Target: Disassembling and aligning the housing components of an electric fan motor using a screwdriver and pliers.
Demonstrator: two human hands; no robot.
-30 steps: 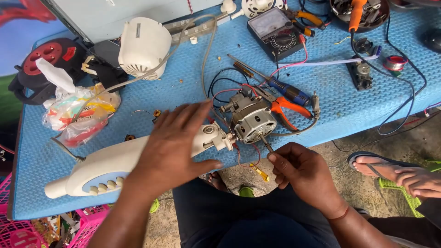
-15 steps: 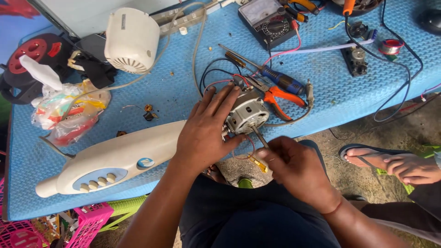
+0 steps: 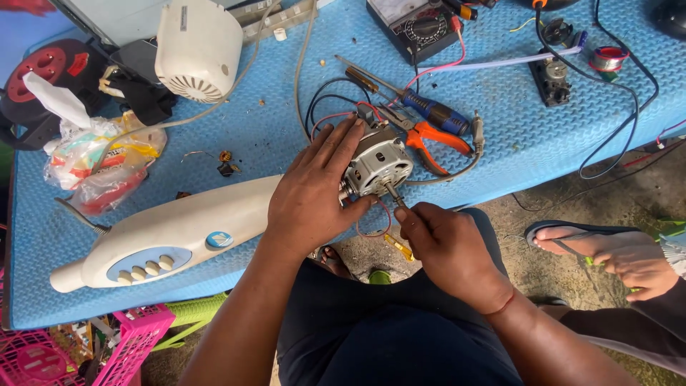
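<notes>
A silver fan motor [image 3: 377, 166] with coloured wires sits at the near edge of the blue table [image 3: 250, 136]. My left hand [image 3: 314, 189] lies over its left side and grips it. My right hand [image 3: 443, 239] is just below the motor, its fingertips pinched on the motor's metal shaft [image 3: 393, 194]. A cream fan stand housing with buttons [image 3: 164, 239] stretches to the left, partly under my left wrist.
Behind the motor lie a blue-handled screwdriver [image 3: 436, 113], orange pliers [image 3: 436, 139] and a multimeter [image 3: 414, 25]. A cream motor cover [image 3: 196, 50] and plastic bags [image 3: 100, 161] sit at left. Another person's sandalled foot [image 3: 607, 250] is at right. A pink crate [image 3: 64, 354] stands below.
My left hand slid from the stand housing rightward onto the motor. My right hand rose to the shaft and pinched it. The camera moved closer.
</notes>
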